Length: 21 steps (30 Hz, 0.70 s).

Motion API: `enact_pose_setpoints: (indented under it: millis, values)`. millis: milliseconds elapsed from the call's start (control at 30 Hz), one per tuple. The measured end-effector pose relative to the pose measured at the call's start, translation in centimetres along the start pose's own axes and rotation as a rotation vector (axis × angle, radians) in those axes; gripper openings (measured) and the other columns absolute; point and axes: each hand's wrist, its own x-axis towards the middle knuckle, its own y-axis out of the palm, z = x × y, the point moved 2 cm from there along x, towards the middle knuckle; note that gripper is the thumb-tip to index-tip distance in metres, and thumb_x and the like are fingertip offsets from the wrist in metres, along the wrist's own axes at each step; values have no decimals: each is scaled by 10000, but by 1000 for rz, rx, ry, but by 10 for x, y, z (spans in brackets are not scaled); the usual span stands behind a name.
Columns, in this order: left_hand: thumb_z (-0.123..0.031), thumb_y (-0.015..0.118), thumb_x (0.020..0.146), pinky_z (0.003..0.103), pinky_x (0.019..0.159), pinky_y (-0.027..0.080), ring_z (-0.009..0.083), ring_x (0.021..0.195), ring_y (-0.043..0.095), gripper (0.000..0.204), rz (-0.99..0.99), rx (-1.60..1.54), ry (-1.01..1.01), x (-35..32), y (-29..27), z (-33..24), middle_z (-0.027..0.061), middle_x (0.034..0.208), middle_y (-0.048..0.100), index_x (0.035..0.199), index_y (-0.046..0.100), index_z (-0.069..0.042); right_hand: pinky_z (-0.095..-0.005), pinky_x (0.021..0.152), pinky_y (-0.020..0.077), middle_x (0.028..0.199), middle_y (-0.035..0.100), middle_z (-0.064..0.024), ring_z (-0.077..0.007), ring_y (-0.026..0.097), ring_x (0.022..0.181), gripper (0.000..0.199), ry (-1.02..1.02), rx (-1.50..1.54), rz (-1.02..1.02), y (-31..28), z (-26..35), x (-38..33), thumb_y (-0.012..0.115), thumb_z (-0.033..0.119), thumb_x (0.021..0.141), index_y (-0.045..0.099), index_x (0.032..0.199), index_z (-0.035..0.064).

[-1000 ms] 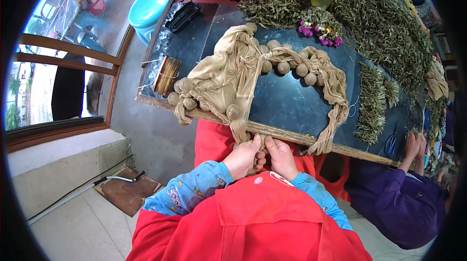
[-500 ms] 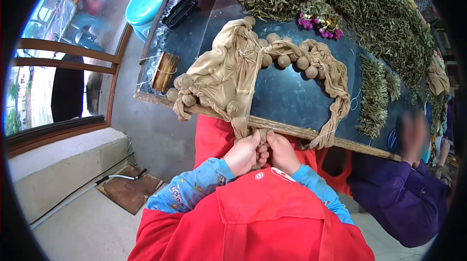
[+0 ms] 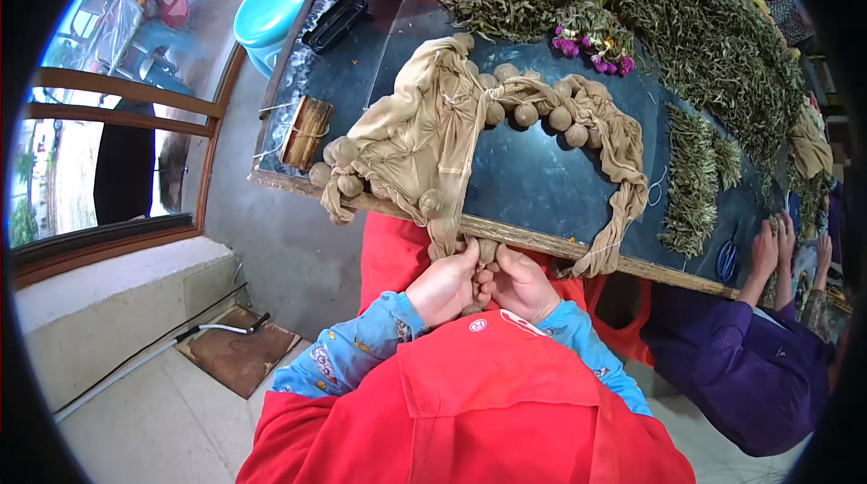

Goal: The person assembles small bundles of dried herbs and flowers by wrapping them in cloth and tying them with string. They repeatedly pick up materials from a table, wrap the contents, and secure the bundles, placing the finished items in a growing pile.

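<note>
Fingers on your left hand and right hand are pinching a bunched bit of that tan cloth, right by the table's wooden edge. Rest of it's sprawled over the dark tabletop, kinda lumpy with those round cloth-covered balls.

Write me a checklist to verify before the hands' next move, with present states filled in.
1. Left hand gripping the tan, gathered cloth with round bulges: ok.
2. Right hand gripping it too, close beside the left: ok.
3. Cloth wholly on the dark, flat tabletop: not ok; parts hang over the brown wooden edge.
4. Thread secured between the fingertips: cannot tell; fingers hide it.
5. Black, elongated case apart from the cloth: ok.
</note>
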Motion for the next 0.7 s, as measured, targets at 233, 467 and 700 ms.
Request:
enact_pose_setpoints:
  millis: [233, 467, 700]
  values:
    - [-449, 323, 1074, 281, 688, 433, 140, 759, 480, 414, -93, 41, -34, 7, 0, 7, 18, 860, 493, 1085, 509, -80, -317, 649, 524, 773, 619, -47, -171, 602, 652, 419, 53, -56, -76, -1, -1, 1, 551, 474, 987, 613, 990, 60]
    - [-451, 344, 1069, 276, 715, 438, 134, 763, 493, 402, -62, 199, 63, 11, -21, 11, -2, 845, 508, 1101, 522, -92, -305, 635, 509, 786, 636, -48, -166, 612, 674, 412, -73, -72, 6, -8, -6, 7, 539, 466, 993, 627, 986, 64]
    - [-432, 329, 1075, 288, 648, 449, 127, 738, 497, 346, -70, 8, -19, 14, -2, 5, -4, 831, 501, 1037, 495, -131, -256, 586, 471, 781, 612, -4, -103, 563, 659, 436, 50, -36, -17, -12, -4, 10, 538, 483, 991, 632, 1045, 61]
